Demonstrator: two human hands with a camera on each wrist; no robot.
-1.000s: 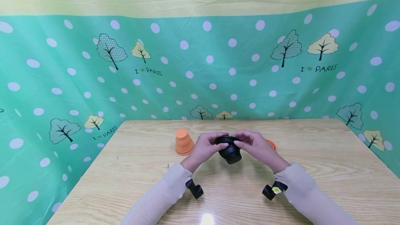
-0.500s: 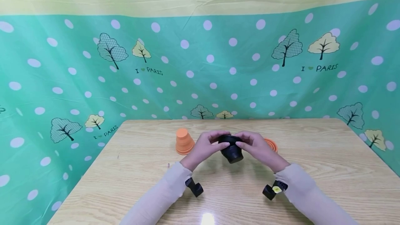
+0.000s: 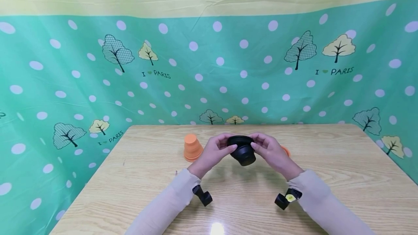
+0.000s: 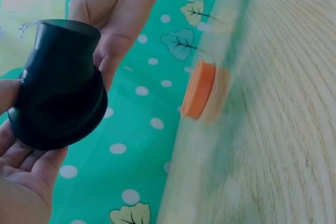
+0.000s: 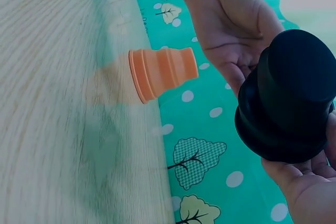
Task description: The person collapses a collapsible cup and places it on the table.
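In the head view a black collapsible cup (image 3: 245, 155), narrow base down and tilted toward me, is held above the table between both hands. It has a wide rim and stepped sides. My left hand (image 3: 213, 152) grips the rim from the left, thumb on the near side and fingers behind. My right hand (image 3: 268, 153) holds the opposite side the same way. From the left wrist, the black cup (image 4: 58, 87) shows its smooth tapered wall. An orange stepped cup (image 3: 192, 148) stands upside down on the table, left of my left hand.
Behind my right hand lies a flat orange collapsed cup (image 3: 285, 151), mostly hidden in the head view; the left wrist view shows this orange disc (image 4: 199, 89) fully. The wooden table (image 3: 156, 191) meets a green dotted curtain (image 3: 183, 82) at its back edge.
The black cup has risen slightly and tipped, so its base has swung up and more of its rim shows. Both hands have shifted up a little with it. The orange cups stay put.
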